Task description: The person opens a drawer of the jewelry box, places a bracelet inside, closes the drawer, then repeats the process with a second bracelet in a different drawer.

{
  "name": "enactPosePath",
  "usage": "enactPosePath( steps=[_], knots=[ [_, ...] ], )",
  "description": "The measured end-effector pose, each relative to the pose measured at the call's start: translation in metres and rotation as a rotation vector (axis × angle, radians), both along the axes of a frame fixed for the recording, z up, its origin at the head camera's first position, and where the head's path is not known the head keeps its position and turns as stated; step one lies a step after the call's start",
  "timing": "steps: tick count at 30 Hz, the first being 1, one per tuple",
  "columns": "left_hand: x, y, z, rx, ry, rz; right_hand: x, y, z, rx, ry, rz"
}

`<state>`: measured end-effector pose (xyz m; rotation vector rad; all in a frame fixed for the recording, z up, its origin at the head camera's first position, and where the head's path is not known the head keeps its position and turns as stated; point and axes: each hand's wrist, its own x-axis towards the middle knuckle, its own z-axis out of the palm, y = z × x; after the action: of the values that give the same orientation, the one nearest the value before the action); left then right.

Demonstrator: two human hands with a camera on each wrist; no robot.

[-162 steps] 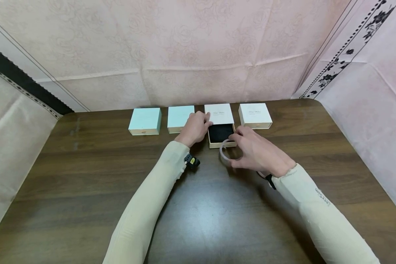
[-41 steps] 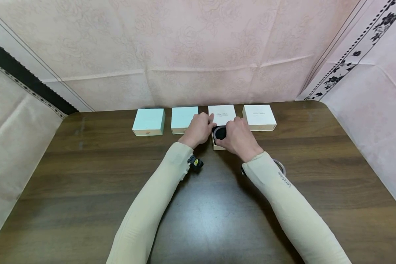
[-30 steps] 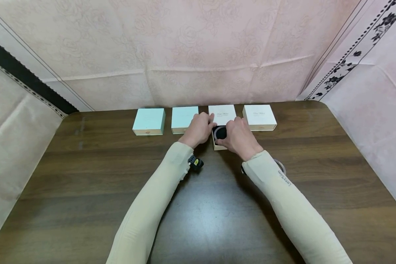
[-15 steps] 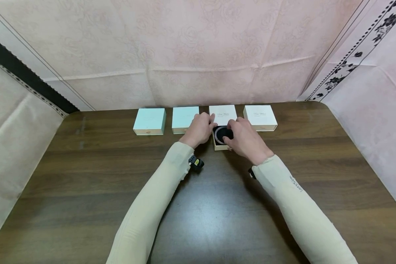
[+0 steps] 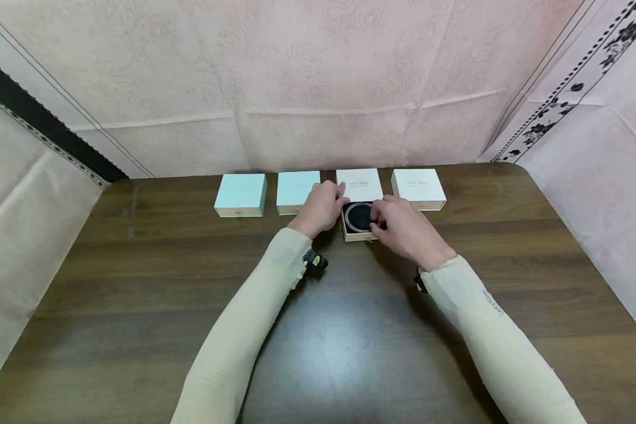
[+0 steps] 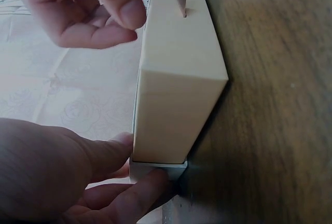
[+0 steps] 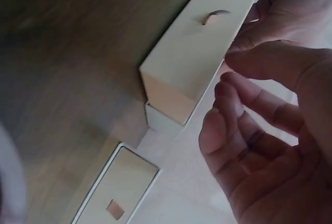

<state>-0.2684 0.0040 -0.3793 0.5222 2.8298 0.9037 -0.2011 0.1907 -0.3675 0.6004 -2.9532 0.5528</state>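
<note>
I have the left hand [image 5: 320, 209] pinching the white box [image 5: 359, 184] at its near left corner, seemingly to steady it, while the right hand [image 5: 403, 229] hangs at the drawer [image 5: 356, 237], fingers loosely curled, nothing visible between them. The bracelet [image 5: 347, 218] lies on the drawer's black lining; beyond, another white box [image 5: 417, 187] and two mint boxes [image 5: 240, 193] sit closed, contents hidden from me.

Brown wood-grain tabletop [image 5: 111, 306], pink rose-patterned cloth [image 5: 318, 82] behind, black floral border [image 5: 540, 128] at right
</note>
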Motion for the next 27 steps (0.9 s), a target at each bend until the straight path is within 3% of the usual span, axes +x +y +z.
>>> enactPosePath(
  steps=[14, 27],
  knots=[
    [0.001, -0.001, 0.000, 0.007, 0.009, -0.011, 0.010, 0.007, -0.004, -0.034, 0.044, 0.144],
    [0.002, -0.001, 0.000, -0.001, -0.007, -0.009, 0.019, 0.007, -0.006, -0.017, -0.036, 0.140]
  ],
)
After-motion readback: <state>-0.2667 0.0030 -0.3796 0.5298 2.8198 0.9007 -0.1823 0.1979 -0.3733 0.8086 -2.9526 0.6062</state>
